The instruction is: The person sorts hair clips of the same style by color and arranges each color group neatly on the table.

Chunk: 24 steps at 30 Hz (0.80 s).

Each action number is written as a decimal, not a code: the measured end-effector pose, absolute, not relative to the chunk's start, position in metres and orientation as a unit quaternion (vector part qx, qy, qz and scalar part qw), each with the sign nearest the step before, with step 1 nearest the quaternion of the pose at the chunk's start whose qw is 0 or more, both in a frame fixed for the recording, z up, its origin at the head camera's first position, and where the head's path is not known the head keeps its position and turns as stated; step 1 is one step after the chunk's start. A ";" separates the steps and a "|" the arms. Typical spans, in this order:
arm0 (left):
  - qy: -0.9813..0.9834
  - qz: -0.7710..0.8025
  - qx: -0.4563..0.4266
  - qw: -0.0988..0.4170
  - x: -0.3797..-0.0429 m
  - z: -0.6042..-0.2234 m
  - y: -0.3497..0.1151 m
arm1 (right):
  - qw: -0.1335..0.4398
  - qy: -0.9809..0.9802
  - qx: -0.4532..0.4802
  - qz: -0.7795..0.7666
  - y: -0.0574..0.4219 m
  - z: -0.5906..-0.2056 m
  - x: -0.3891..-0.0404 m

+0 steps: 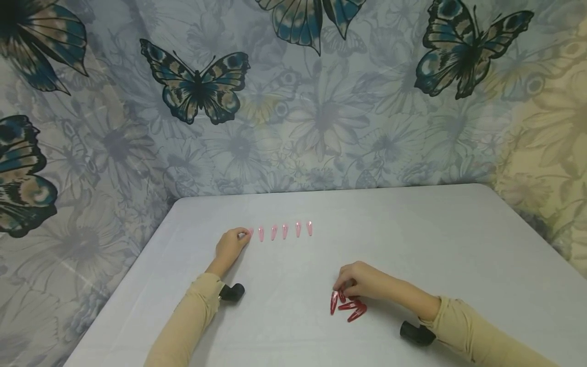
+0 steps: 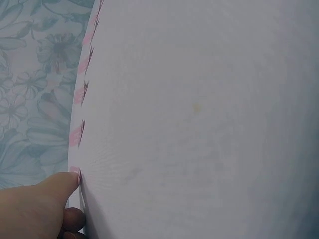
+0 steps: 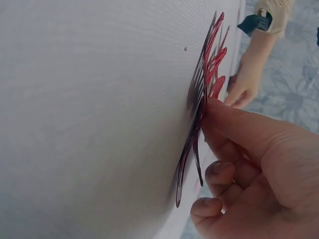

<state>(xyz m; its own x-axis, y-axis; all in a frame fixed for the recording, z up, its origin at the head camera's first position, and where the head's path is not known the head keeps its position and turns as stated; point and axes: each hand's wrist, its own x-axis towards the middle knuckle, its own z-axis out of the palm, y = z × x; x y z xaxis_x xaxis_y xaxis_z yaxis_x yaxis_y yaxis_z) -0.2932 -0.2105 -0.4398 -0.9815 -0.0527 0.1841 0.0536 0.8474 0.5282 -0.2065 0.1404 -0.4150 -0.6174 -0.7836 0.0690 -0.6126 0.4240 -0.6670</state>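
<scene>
Several pink snap hair clips (image 1: pixel 285 231) lie in a spaced row toward the back of the white table. At the row's left end my left hand (image 1: pixel 229 245) pinches the last pink hair clip (image 2: pixel 76 170) between thumb and fingers, still at the tabletop. Several glossy red snap hair clips (image 1: pixel 357 312) form a loose pile nearer the front, right of the middle. Over that pile my right hand (image 1: pixel 364 279) holds a red hair clip with thumb and fingertips. The right wrist view shows the thumb (image 3: pixel 239 119) against the red clips, which partly overlap; the fingertips behind it are hidden.
The white table (image 1: pixel 275 326) has a rounded back edge against a butterfly-and-flower patterned wall covering (image 1: pixel 321 142). A black wrist camera (image 1: pixel 233 292) sits at the left cuff, another black camera (image 1: pixel 416 334) at the right cuff.
</scene>
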 end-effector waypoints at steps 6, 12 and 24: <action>-0.955 -0.278 -0.010 0.100 -0.290 -0.439 -0.210 | 0.125 0.845 -0.389 -0.344 0.139 -0.415 -0.204; -0.955 -0.279 -0.010 0.099 -0.290 -0.439 -0.210 | 0.142 0.841 -0.362 -0.376 0.138 -0.416 -0.204; -0.956 -0.276 -0.005 0.097 -0.291 -0.438 -0.210 | 0.169 0.819 -0.332 -0.436 0.144 -0.416 -0.209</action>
